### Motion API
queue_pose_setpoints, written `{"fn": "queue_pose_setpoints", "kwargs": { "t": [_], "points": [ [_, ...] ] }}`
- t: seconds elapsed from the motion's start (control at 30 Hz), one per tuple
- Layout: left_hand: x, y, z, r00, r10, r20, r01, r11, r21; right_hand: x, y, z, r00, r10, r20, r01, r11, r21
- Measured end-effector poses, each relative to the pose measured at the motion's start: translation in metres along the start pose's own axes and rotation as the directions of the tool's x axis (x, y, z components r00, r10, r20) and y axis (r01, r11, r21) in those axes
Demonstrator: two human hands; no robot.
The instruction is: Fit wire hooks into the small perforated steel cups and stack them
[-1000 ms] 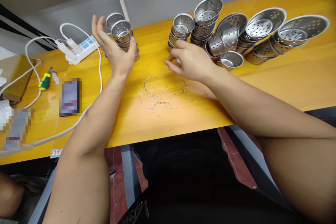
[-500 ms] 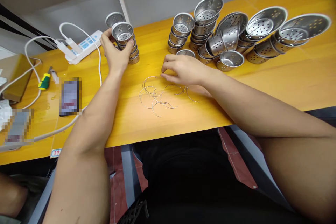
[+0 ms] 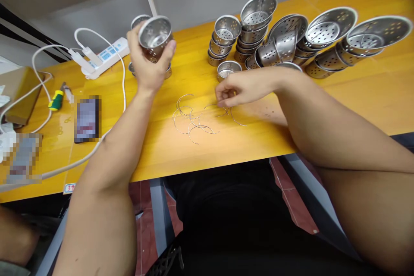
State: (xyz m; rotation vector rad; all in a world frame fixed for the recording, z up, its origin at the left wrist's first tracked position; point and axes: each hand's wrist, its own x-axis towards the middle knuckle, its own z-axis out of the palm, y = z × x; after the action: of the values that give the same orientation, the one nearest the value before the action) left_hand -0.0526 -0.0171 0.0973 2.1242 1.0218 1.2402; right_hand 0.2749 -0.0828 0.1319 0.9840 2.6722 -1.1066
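Note:
My left hand (image 3: 150, 62) is wrapped round a perforated metal cup (image 3: 155, 34), held tilted above the table at the back left. Behind it shows the rim of another cup (image 3: 139, 20), and below it part of a stack hidden by the hand. My right hand (image 3: 244, 88) hovers low with its fingers curled together, beside several thin curved wires (image 3: 201, 127) lying loose on the table. The fingertips are near one wire; what they pinch, if anything, I cannot make out. Just behind that hand stands a small perforated cup (image 3: 229, 69).
Stacks of perforated cups (image 3: 226, 30) and larger ones (image 3: 331, 28) line the back right of the yellow table (image 3: 155, 155). To the left are a white power strip (image 3: 105, 56) with cables, a screwdriver (image 3: 56, 100) and two blurred phones (image 3: 86, 120). Another person's leg shows at lower left.
My left hand has raised the cup off its stack, up and slightly right. My right hand has moved right and a little nearer to me, its fingers curling in.

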Motion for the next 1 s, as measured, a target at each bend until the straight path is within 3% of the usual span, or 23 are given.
{"fn": "queue_pose_setpoints", "kwargs": {
  "t": [0.1,0.17,0.3,0.47,0.53,0.63,0.7,0.8,0.9,1.0],
  "points": [
    [-0.012,0.011,0.02,1.0,-0.024,0.005,0.024,1.0,-0.015,-0.01,0.004,-0.006,0.945,0.025,0.326,-0.101,0.971,0.218],
    [-0.019,0.007,0.029,0.998,-0.048,0.032,0.049,0.998,-0.048,-0.008,0.004,-0.004,0.923,-0.024,0.383,-0.086,0.96,0.267],
    [-0.02,-0.022,0.035,0.984,-0.137,0.114,0.155,0.975,-0.16,0.007,-0.003,0.008,0.952,-0.164,0.257,0.081,0.949,0.306],
    [-0.016,-0.045,0.041,0.978,-0.191,0.085,0.203,0.962,-0.18,0.027,-0.012,0.027,0.967,-0.252,-0.048,0.254,0.916,0.311],
    [-0.017,-0.045,0.043,0.982,-0.18,0.063,0.189,0.966,-0.179,0.031,-0.015,0.033,0.941,-0.263,-0.213,0.315,0.913,0.26],
    [-0.018,-0.046,0.044,0.986,-0.166,0.036,0.17,0.969,-0.181,0.035,-0.018,0.045,0.849,-0.337,-0.407,0.379,0.925,0.024],
    [-0.018,-0.049,0.043,0.985,-0.17,0.03,0.173,0.968,-0.183,0.04,-0.019,0.058,0.816,-0.416,-0.401,0.396,0.908,-0.137],
    [-0.017,-0.055,0.041,0.984,-0.174,0.035,0.177,0.967,-0.185,0.051,-0.019,0.08,0.827,-0.473,-0.303,0.401,0.875,-0.272],
    [-0.018,-0.06,0.042,0.986,-0.162,0.047,0.168,0.969,-0.179,0.067,-0.015,0.094,0.836,-0.46,-0.298,0.363,0.872,-0.329],
    [-0.019,-0.06,0.044,0.986,-0.155,0.059,0.163,0.969,-0.183,0.079,-0.009,0.093,0.848,-0.417,-0.327,0.302,0.888,-0.348]
  ]
}}
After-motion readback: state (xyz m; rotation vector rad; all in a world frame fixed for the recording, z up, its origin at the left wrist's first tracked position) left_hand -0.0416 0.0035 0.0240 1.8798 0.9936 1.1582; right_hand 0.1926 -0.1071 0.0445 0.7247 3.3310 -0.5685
